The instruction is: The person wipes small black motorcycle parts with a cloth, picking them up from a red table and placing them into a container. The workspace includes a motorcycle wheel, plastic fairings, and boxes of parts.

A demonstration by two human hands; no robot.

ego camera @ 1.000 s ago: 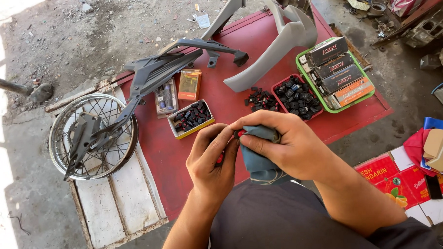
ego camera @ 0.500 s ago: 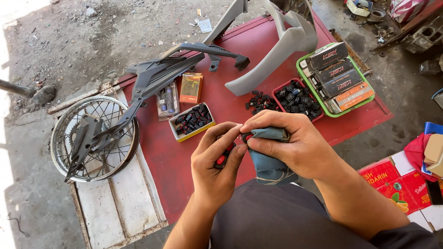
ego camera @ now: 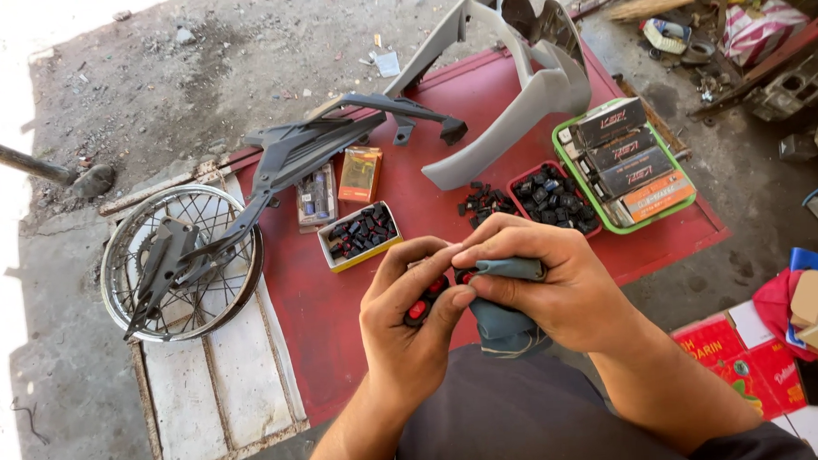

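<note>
My left hand [ego camera: 403, 321] grips a small black switch with red buttons [ego camera: 422, 305] between thumb and fingers, just above the near edge of a red table [ego camera: 312, 297]. My right hand [ego camera: 556, 284] holds a blue-grey cloth [ego camera: 503, 322] bunched against the switch; the fingertips of both hands meet there. Part of the switch is hidden by the fingers and cloth.
On the table lie a yellow box of black switches [ego camera: 359, 233], a loose pile [ego camera: 482, 201], a red tray of switches [ego camera: 553, 200], a green tray of dark boxes [ego camera: 626, 162], an orange box [ego camera: 361, 174], and grey [ego camera: 513, 99] and black [ego camera: 306, 147] plastic panels. A spoked wheel [ego camera: 182, 261] lies left.
The left hand has turned the switch so its red buttons show more. The cloth has slid along it. The whole view has shifted slightly downward.
</note>
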